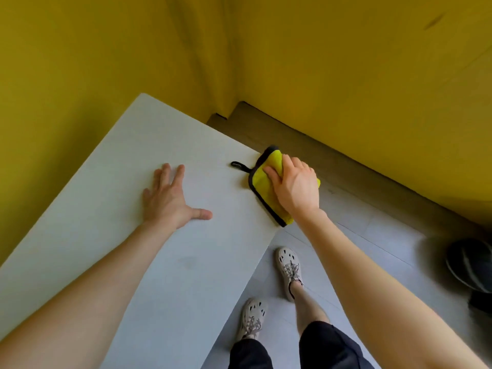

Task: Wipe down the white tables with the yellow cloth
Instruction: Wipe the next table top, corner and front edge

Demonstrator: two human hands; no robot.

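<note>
A white table (111,235) fills the lower left of the head view, with one corner near the yellow wall. The yellow cloth (262,179), edged in black with a black hanging loop, lies at the table's right edge and partly overhangs it. My right hand (295,187) lies on top of the cloth, fingers curled into its folded far part and thumb on the fabric. My left hand (170,198) rests flat on the tabletop with fingers spread, to the left of the cloth and apart from it.
Yellow walls (346,75) meet in a corner behind the table. A brown wooden strip (306,145) runs along the wall's base. My feet in pale shoes (288,267) stand on grey floor right of the table. A dark round object (471,265) sits at the far right.
</note>
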